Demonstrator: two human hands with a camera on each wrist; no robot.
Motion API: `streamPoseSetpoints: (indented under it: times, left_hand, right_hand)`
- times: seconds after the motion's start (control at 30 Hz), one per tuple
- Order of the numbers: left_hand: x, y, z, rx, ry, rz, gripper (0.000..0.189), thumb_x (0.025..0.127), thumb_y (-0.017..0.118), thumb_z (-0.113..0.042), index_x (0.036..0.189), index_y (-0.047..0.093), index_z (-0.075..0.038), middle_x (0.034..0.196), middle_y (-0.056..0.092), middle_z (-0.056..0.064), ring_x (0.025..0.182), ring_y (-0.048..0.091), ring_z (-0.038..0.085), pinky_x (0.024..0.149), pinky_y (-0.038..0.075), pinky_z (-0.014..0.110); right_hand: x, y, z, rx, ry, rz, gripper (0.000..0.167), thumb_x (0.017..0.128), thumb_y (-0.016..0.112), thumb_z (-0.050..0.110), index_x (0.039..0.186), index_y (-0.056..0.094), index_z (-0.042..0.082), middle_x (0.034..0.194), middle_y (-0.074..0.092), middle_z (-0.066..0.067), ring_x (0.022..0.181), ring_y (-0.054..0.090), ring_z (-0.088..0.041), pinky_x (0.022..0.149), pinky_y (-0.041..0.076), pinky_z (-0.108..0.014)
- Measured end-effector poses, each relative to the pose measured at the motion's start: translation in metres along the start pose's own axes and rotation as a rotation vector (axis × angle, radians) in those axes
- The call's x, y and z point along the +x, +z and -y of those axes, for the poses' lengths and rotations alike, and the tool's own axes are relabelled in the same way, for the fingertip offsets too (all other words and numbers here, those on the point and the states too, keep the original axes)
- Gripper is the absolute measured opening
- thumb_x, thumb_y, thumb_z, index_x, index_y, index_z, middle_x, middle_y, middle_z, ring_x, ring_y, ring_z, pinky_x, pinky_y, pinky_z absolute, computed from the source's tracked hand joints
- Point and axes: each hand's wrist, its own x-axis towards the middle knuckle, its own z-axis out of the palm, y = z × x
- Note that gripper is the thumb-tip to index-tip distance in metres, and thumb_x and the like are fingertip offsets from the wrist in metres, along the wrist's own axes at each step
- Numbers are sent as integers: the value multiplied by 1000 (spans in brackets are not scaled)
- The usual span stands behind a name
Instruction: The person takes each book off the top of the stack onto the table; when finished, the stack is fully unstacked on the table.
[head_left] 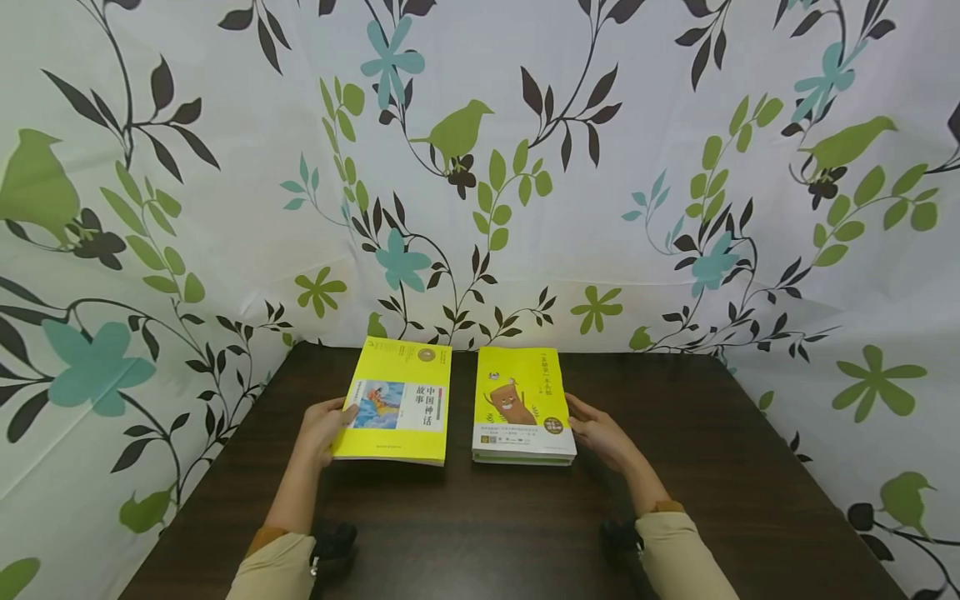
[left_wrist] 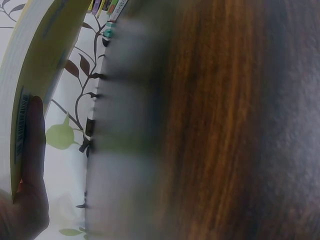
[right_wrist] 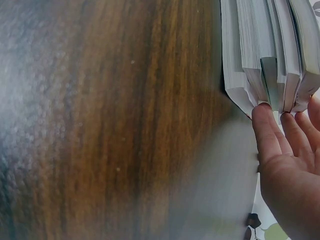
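A yellow paperback book [head_left: 390, 400] with a blue picture panel is gripped at its left edge by my left hand [head_left: 322, 429]. Its thumb lies on the cover, and in the left wrist view a finger [left_wrist: 34, 145] runs along the underside by a barcode. The book is tilted, raised off the table. To its right lies a stack of books [head_left: 517, 400], topped by a yellow one with a brown cartoon figure. My right hand [head_left: 603, 437] touches the stack's right side; in the right wrist view its fingertips [right_wrist: 262, 112] meet the edges of several books.
The dark wooden table [head_left: 465, 533] reaches back to a white curtain [head_left: 480, 208] printed with leaves, birds and flowers. The curtain hangs along the back and both sides. Dark wrist straps [head_left: 333, 542] show near both sleeves.
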Motion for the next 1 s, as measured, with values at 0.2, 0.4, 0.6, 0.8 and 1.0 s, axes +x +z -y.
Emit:
streamPoseSetpoints:
  times: [0.2, 0.4, 0.6, 0.8, 1.0]
  left_hand:
    - [2, -5, 5, -15, 6, 12, 62, 100, 55, -19, 149, 29, 7, 91, 65, 7, 68, 67, 11, 64, 57, 27]
    - [2, -11, 7, 1, 5, -8, 62, 100, 55, -20, 149, 29, 7, 94, 65, 9, 69, 67, 11, 64, 57, 27]
    - [4, -16, 7, -1, 4, -20, 61, 100, 54, -20, 150, 29, 7, 93, 64, 7, 68, 66, 10, 64, 57, 27]
    - [6, -21, 10, 4, -7, -25, 61, 101, 54, -20, 150, 28, 6, 93, 64, 7, 68, 66, 10, 64, 57, 27]
    - [7, -28, 11, 3, 7, -26, 62, 100, 54, -20, 150, 28, 6, 93, 64, 7, 69, 66, 10, 64, 57, 27]
  right_hand:
    - [0, 0, 1, 9, 3, -5, 59, 101, 48, 11, 156, 26, 12, 161, 22, -17, 137, 42, -32, 110, 37, -51]
    - [0, 1, 2, 3, 16, -11, 58, 101, 48, 11, 155, 27, 12, 161, 23, -17, 139, 39, -33, 110, 36, -51]
    - [0, 1, 3, 3, 18, -6, 58, 101, 46, 10, 156, 26, 13, 161, 22, -18, 140, 39, -33, 111, 36, -51]
    - [0, 1, 2, -17, 14, -8, 58, 101, 46, 10, 156, 25, 13, 161, 22, -17, 140, 38, -34, 111, 36, -51]
    - [0, 2, 1, -32, 26, -19, 58, 101, 46, 11, 156, 26, 14, 161, 22, -16, 141, 38, -34, 110, 36, -51]
